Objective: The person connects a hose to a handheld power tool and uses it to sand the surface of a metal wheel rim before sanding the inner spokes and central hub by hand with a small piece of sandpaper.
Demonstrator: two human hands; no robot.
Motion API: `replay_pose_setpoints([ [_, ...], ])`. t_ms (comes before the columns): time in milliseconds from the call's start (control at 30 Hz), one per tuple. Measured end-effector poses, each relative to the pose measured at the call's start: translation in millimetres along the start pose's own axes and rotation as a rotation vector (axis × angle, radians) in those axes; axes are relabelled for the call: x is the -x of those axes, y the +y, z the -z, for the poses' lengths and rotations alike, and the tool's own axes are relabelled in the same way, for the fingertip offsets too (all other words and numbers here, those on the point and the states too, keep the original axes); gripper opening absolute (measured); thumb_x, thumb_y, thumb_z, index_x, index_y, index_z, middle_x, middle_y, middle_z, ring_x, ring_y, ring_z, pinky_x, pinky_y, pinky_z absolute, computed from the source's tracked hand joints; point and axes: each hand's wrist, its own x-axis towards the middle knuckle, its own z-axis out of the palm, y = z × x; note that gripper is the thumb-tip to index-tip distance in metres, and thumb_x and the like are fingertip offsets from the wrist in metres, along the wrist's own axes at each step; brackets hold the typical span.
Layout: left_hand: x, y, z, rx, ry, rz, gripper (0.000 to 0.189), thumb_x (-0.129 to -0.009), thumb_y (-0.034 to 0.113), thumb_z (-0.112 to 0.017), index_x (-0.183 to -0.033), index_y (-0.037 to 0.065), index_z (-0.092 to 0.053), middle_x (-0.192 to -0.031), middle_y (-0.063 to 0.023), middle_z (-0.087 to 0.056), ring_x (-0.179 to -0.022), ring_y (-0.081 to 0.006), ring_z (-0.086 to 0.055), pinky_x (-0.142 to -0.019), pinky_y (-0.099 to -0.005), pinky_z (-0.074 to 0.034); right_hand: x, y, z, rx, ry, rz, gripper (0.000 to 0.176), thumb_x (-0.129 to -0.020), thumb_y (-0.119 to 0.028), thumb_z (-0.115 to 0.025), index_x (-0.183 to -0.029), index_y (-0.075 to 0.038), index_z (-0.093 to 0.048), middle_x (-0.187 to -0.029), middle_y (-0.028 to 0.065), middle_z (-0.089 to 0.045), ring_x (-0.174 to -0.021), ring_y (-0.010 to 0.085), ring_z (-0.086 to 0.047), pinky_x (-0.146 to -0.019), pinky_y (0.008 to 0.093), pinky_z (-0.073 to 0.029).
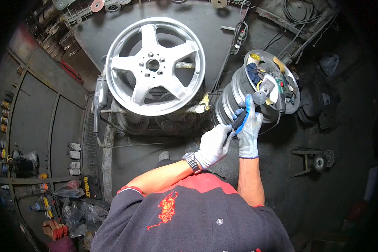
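Note:
My left hand (214, 145), in a whitish work glove with a watch at the wrist, closes on one end of a short dark rod-like object (239, 120). My right hand (250, 131), in a pale glove with a blue palm, grips the same object from the other side, one finger extended upward. The object's kind is hard to make out, as the gloves partly cover it. Just beyond the right fingertips is a round grey disc (260, 98) at the edge of a tool pile. A silver five-spoke wheel rim (153, 64) stands mounted up front, apart from both hands.
Stacked rims (227, 101) at the right carry tools, including a corded power tool (280, 101). A long grey power tool (99, 101) hangs left of the mounted rim, its cord trailing across. Bottles (74, 157) and bags line the left; a metal stand (308, 161) sits right.

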Motion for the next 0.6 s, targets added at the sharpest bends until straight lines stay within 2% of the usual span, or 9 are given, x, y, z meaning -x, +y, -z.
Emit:
replay_pose_setpoints([
  [100,1.9,-1.2,-0.9,-0.009,-0.016,0.002,0.026,-0.089,0.006,-0.075,-0.111,0.003,-0.061,-0.093,-0.0158,-0.066,-0.076,-0.0353,-0.069,-0.064,-0.0414,-0.054,2.4,-2.0,1.5,0.008,-0.023,-0.045,0.035,-0.095,-0.038,-0.077,-0.088,-0.007,-0.062,-0.071,-0.0005,-0.058,-0.055,0.0084,-0.055,-0.047,0.026,-0.043],
  [433,1.0,1.4,2.4,0.012,0.008,0.009,0.026,-0.09,0.009,-0.075,-0.111,0.003,-0.062,-0.093,-0.0164,-0.067,-0.077,-0.0341,-0.069,-0.065,-0.0407,-0.055,1.9,-0.8,-2.2,-0.004,-0.013,-0.008,0.036,-0.094,-0.039,-0.078,-0.089,-0.007,-0.063,-0.073,-0.0004,-0.058,-0.057,0.0085,-0.055,-0.049,0.0255,-0.042],
  [600,3.6,5.8,5.5,0.074,0.005,0.192,0.027,-0.091,0.014,-0.077,-0.111,0.004,-0.063,-0.093,-0.0141,-0.067,-0.073,-0.0292,-0.069,-0.064,-0.0382,-0.055,-0.1,1.0,1.7,-0.047,0.023,-0.047,0.037,-0.092,-0.04,-0.08,-0.09,-0.007,-0.063,-0.075,0.001,-0.058,-0.059,0.0109,-0.056,-0.05,0.0271,-0.044],
])
